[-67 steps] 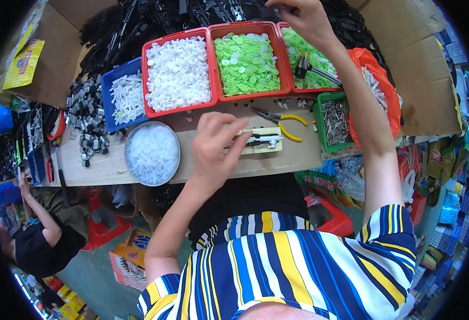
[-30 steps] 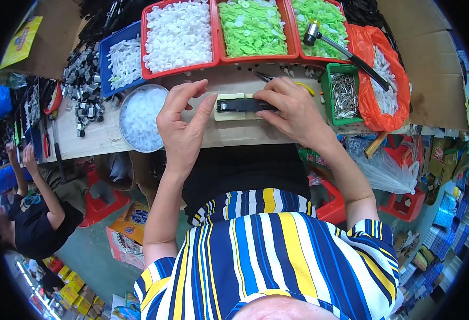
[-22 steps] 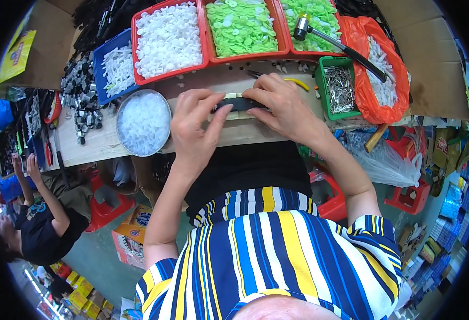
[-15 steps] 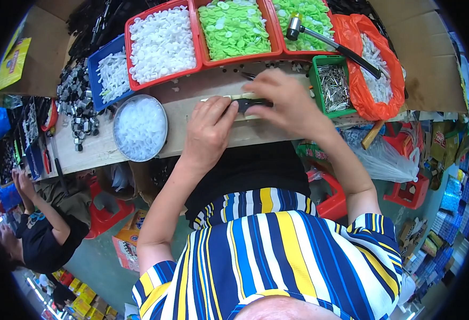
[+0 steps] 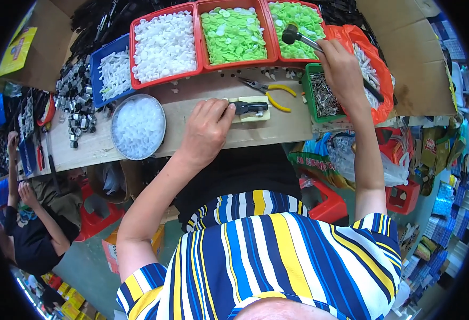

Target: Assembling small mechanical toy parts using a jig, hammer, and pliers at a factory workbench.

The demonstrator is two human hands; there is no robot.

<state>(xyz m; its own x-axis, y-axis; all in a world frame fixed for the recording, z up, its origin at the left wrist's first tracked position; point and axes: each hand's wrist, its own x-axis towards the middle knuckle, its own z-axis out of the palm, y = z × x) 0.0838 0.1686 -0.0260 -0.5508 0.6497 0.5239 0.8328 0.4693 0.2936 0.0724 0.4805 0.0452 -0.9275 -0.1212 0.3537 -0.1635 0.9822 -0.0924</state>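
My left hand (image 5: 209, 128) is closed on a black plastic part (image 5: 251, 108), pressing it onto a cream-coloured block (image 5: 262, 115) on the bench. The part's near end is hidden under my fingers. My right hand (image 5: 342, 72) has its fingers closed round the shaft of a small hammer (image 5: 293, 34), whose dark head hangs over the light-green pieces. The hammer's black grip end shows beyond the hand, over the orange bag. Between my hands, beside the block, lie yellow-handled pliers (image 5: 275, 88) with their handles spread.
Red trays of white pieces (image 5: 164, 45) and green discs (image 5: 233, 32) line the back. A blue tray (image 5: 98, 74), a round metal bowl (image 5: 162, 128), a green box of metal pins (image 5: 315, 104) and an orange bag (image 5: 389, 101) stand around. Another person (image 5: 45, 229) sits at left.
My right hand has left the black part and moved right and up to the hammer, which has shifted slightly. The pliers and block show more fully. The left hand stays on the part.
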